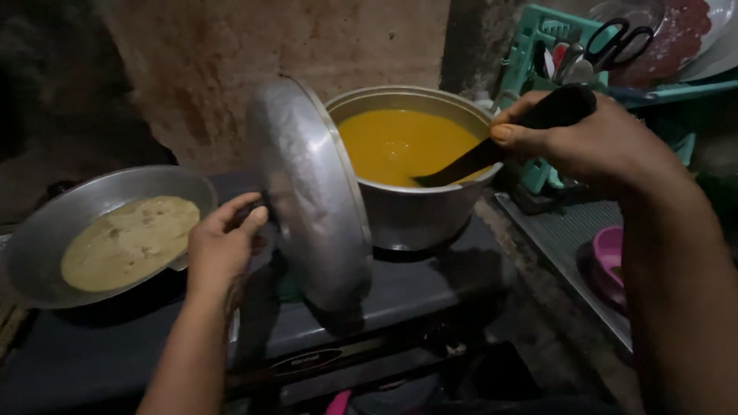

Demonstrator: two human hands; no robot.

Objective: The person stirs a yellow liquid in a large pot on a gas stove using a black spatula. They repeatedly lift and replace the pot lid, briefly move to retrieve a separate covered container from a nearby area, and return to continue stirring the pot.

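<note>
Orange liquid (400, 146) filled the steel pot (419, 211) nearly to its rim, and the pot sat on the right burner of a dark stove (430, 284). The right hand (584, 134) was over the pot's right edge, its fingers wrapped tight around the handle of a black ladle (492, 152), thumb pressed along the top. The ladle slanted down to the left, with its tip sunk in the liquid.

The left hand (223, 242) held the lid (311, 192) up on edge, just beside the pot's left wall and tilted toward it. Its fingers were curled around what seemed to be the lid's knob, though the dim light hid the knob itself. The lid's lower rim hung close above the stove top.

On the left burner stood 1 wide pan (46, 230) with pale, lumpy batter (131, 242) spread across its bottom. Behind the right hand, a green rack (530, 38) held black scissors (619, 38) and some plates (692, 34). A pink bowl (611, 257) lay on the counter to the right, well apart from the pot.
</note>
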